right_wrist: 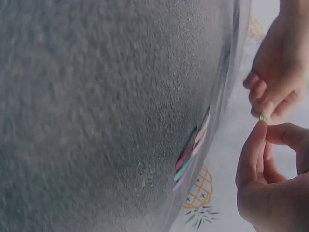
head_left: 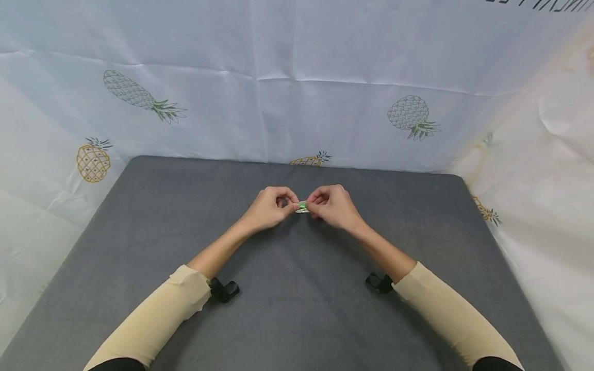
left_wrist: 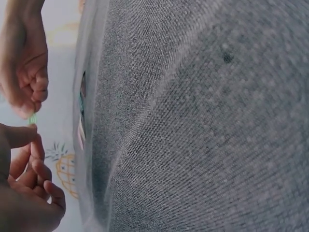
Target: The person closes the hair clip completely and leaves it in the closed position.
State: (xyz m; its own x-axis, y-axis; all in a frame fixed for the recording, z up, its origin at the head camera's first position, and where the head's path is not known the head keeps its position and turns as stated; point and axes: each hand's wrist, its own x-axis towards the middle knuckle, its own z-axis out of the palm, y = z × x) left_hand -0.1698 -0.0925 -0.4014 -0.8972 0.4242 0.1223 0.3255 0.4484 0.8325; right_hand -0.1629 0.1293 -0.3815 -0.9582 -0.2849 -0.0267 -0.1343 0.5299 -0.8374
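Observation:
My left hand [head_left: 273, 207] and right hand [head_left: 335, 207] meet near the far part of the table. Between their fingertips is a small, thin green strip [right_wrist: 262, 117], pinched from both sides by thumb and forefinger. Most of it is hidden by the fingers, and I cannot tell its kind. In the right wrist view, several slim, pointed flat pieces [right_wrist: 186, 164] in red, green, purple, pink, white and black lie on the cloth below the hands. They show edge-on as a thin coloured row in the left wrist view.
A dark grey cloth covers the table [head_left: 278, 319]. White curtain fabric [head_left: 287, 118] printed with pineapples hangs behind its far edge and along both sides. Black camera mounts [head_left: 225, 290] sit at the cuffs of both beige sleeves [head_left: 153, 314].

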